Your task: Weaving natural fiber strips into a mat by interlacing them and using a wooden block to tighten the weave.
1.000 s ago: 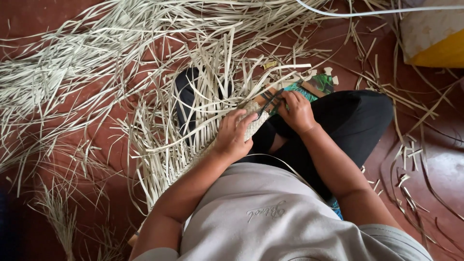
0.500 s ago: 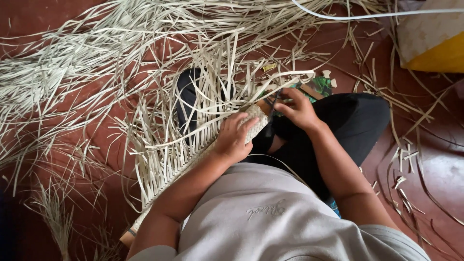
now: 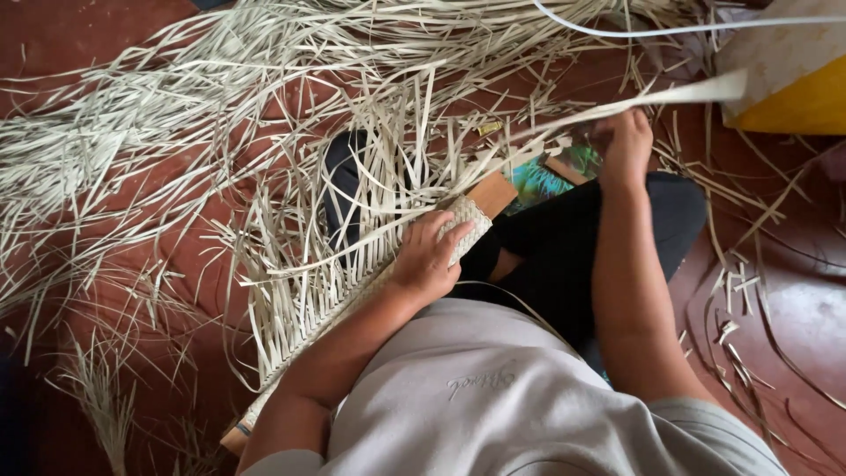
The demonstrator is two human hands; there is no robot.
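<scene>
Right hand [image 3: 624, 141] has risen from the mat's end at frame centre to the upper right, drawing a long pale strip [image 3: 696, 91] taut, fingers closed on it | left hand [image 3: 429, 256], fingers curled, presses the woven mat [image 3: 352, 295] at centre | loose strips [image 3: 176, 115] cover the red floor [image 3: 53, 53], upper left.

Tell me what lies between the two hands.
In the head view, between left hand and right hand: the woven strip's end, a brown wooden block and a green patterned item.
</scene>
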